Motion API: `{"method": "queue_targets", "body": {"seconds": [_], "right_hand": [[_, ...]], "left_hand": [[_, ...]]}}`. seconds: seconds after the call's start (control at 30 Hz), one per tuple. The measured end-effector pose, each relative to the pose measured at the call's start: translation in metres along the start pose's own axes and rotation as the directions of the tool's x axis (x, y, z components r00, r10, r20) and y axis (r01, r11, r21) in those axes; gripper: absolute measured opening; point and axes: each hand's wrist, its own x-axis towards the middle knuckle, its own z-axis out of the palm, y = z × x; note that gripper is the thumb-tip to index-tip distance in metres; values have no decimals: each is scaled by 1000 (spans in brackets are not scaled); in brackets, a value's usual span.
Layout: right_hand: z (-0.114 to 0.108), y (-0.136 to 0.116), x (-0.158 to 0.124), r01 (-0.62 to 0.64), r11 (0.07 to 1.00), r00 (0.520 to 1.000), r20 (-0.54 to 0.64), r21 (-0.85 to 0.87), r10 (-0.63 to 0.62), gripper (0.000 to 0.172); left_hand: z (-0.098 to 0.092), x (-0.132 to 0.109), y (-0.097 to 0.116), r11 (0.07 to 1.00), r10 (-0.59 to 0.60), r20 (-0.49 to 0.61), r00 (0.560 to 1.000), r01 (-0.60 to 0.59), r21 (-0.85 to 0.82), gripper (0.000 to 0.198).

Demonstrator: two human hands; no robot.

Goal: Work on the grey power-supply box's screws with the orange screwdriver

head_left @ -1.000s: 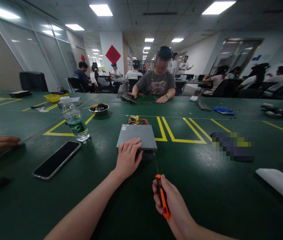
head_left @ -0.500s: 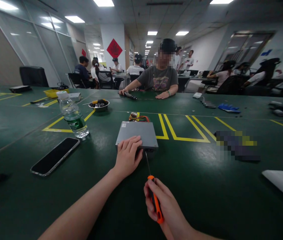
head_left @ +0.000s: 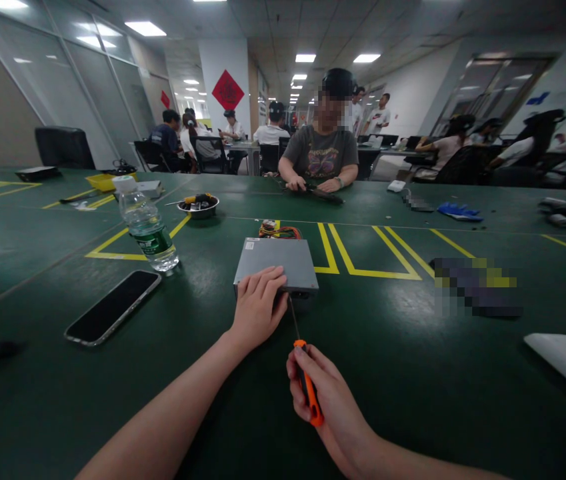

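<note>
A grey metal computer power supply point(head_left: 290, 257) lies flat on the green table, its bundle of coloured cables point(head_left: 280, 231) coming out at the far side. My left hand point(head_left: 261, 303) grips its near left edge, fingers pressed on the top and thumb down at the front face. In my right hand point(head_left: 325, 393) is a screwdriver point(head_left: 309, 390) with an orange and black handle, the fingers closed around it. Its thin shaft points up to the front face of the power supply, by the left thumb. The tip is too small to tell exactly what it touches.
Left of the power supply are a phone point(head_left: 113, 308) and an upright water bottle point(head_left: 150, 230). A metal bowl point(head_left: 199, 208) of tools stands farther back. Across the table a co-worker point(head_left: 320, 150) handles a dark tool. Blue gloves point(head_left: 459, 212) lie at right.
My right hand and the screwdriver have shifted slightly up toward the power supply. Across the table, the co-worker's hand has come inward with the dark tool. My left hand keeps its hold.
</note>
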Motion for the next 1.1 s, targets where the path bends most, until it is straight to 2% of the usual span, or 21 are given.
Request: {"method": "queue_targets", "body": {"seconds": [0.2, 0.33, 0.47, 0.57, 0.67, 0.77, 0.8, 0.83, 0.87, 0.9, 0.93, 0.97, 1.0, 1.03, 1.1], "right_hand": [[-2, -3, -3, -101, 993, 995, 29, 53, 100, 37], [-5, -2, -2, -85, 992, 996, -13, 95, 86, 31], [-3, 0, -1, -41, 988, 999, -12, 151, 43, 29], [0, 1, -2, -53, 979, 999, 9, 197, 52, 31], [-1, 1, -1, -42, 991, 999, 4, 123, 41, 35], [-10, -2, 1, 78, 985, 997, -5, -153, -80, 34], [-15, -5, 1, 161, 941, 986, -3, -297, -169, 32], [-20, -10, 0, 268, 855, 958, 24, -444, -287, 31], [-24, -16, -3, 400, 720, 893, 64, -567, -446, 29], [-27, -23, -6, 524, 532, 808, 191, -666, -558, 29], [-29, -30, -11, 644, 326, 710, 381, -692, -593, 27], [-29, -38, -16, 733, 148, 635, 590, -664, -498, 25], [-29, -45, -20, 793, -3, 565, 738, -609, -371, 28], [-27, -50, -24, 822, -125, 511, 817, -555, -268, 36], [-25, -56, -27, 852, -289, 426, 899, -436, -100, 42]], "left_hand": [[-1, -1, -1, 1000, 14, 20, 1000, -14, -1, 26], [-2, -2, -1, 999, 40, 33, 999, -40, 2, 32], [-1, -3, -1, 992, 119, 2, 993, -119, 34, 16], [0, -4, -1, 983, 180, 5, 984, -180, 37, 5], [1, -5, -2, 979, 203, -23, 979, -203, 12, 6], [1, -5, -3, 979, 203, -37, 978, -203, 2, 8], [2, -5, -3, 980, 198, -38, 979, -198, 2, 9], [2, -6, -3, 981, 192, -36, 981, -192, 2, 9], [2, -6, -3, 982, 188, -34, 982, -188, 1, 9], [2, -6, -3, 983, 186, -32, 982, -186, -3, 9], [3, -6, -3, 983, 185, -32, 982, -186, -8, 9], [3, -6, -3, 983, 184, -31, 982, -185, -13, 9], [3, -6, -3, 983, 181, -32, 983, -182, -17, 9], [3, -6, -3, 984, 178, -34, 983, -179, -21, 9], [2, -5, -3, 986, 166, -25, 986, -167, -25, 9]]}}
